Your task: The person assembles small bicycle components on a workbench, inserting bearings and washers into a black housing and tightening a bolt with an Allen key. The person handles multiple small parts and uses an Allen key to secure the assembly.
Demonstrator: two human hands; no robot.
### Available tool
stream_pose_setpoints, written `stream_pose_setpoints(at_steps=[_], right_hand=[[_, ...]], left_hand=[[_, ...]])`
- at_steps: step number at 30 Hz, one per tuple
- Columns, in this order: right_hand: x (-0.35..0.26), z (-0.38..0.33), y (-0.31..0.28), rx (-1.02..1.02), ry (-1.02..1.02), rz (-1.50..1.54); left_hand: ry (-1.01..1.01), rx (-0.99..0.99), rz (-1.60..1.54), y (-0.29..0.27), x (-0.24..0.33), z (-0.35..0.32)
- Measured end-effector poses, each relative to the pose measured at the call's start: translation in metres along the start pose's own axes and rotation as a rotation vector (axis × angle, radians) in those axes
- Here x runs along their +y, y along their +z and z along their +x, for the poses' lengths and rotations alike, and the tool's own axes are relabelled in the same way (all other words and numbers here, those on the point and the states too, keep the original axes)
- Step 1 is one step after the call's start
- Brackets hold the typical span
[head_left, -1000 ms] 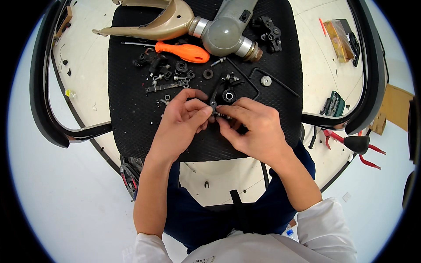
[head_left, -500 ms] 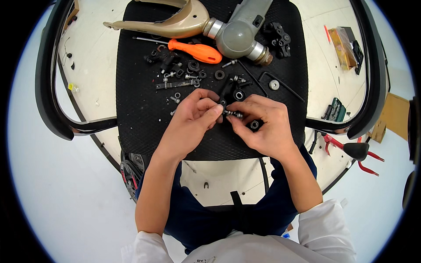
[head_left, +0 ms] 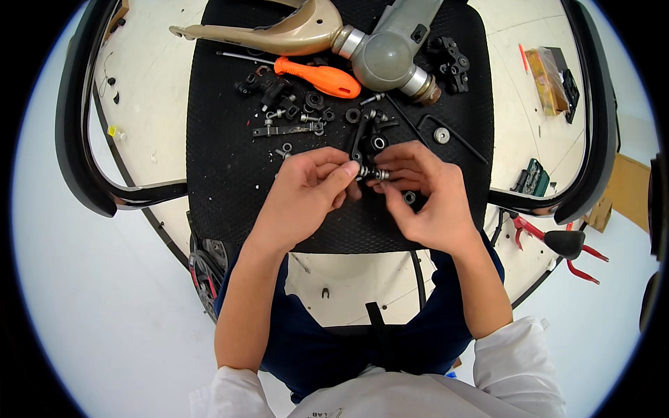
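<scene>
My left hand (head_left: 310, 188) is closed, thumb and fingers pinching the lower end of a black brake arm (head_left: 359, 143). From that end a short bolt (head_left: 374, 173) with silvery and black washers stacked on it points to the right. My right hand (head_left: 432, 198) is at the bolt's free end, thumb apart from the other fingers; some fingertips lie close behind and below the bolt, and whether they touch it is unclear. Just above the right fingers is a round black part with a pale ring (head_left: 378, 143). A nut (head_left: 409, 198) shows beside the right thumb.
On the black seat (head_left: 230, 202) lie an orange-handled screwdriver (head_left: 320, 76), a beige fork (head_left: 293, 35) joined to a grey tube, a hex key (head_left: 456, 139), a flat black strip (head_left: 289, 130) and several small parts. Black armrests (head_left: 73, 118) flank it. A red-handled tool (head_left: 533, 226) is on the floor.
My right thumb and fingers have spread and drawn away from the bolt, leaving more of its washers in sight. My left hand keeps its pinch. The whole view has shifted slightly.
</scene>
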State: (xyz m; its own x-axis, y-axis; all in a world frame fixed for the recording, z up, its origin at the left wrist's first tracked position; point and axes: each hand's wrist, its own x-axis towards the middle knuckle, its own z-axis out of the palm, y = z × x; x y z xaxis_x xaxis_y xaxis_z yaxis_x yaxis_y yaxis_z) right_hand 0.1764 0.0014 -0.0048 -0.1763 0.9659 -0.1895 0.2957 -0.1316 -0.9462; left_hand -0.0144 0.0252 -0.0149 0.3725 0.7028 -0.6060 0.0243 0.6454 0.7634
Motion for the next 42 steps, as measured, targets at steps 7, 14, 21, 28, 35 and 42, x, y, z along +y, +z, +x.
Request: stream_pose_setpoints(at_steps=[7, 14, 21, 28, 35, 42], right_hand=[[0.003, 0.001, -0.003, 0.01, 0.113, 0.084], [0.007, 0.002, -0.003, -0.002, 0.183, 0.195], [0.01, 0.006, -0.005, -0.039, 0.301, 0.31], [0.006, 0.006, -0.003, 0.022, 0.291, 0.321], [0.009, 0.009, 0.001, 0.07, 0.292, 0.37], [0.003, 0.008, -0.004, 0.064, 0.322, 0.297]], left_hand=[[-0.06, 0.012, -0.181, -0.003, 0.001, -0.001], [-0.133, -0.006, -0.163, 0.0, -0.001, -0.002], [-0.102, -0.07, -0.055, -0.004, -0.005, 0.002], [-0.092, -0.017, -0.136, 0.009, -0.007, 0.001], [-0.114, -0.024, -0.219, 0.008, -0.006, 0.001], [-0.135, -0.049, -0.315, 0.01, -0.008, 0.001]])
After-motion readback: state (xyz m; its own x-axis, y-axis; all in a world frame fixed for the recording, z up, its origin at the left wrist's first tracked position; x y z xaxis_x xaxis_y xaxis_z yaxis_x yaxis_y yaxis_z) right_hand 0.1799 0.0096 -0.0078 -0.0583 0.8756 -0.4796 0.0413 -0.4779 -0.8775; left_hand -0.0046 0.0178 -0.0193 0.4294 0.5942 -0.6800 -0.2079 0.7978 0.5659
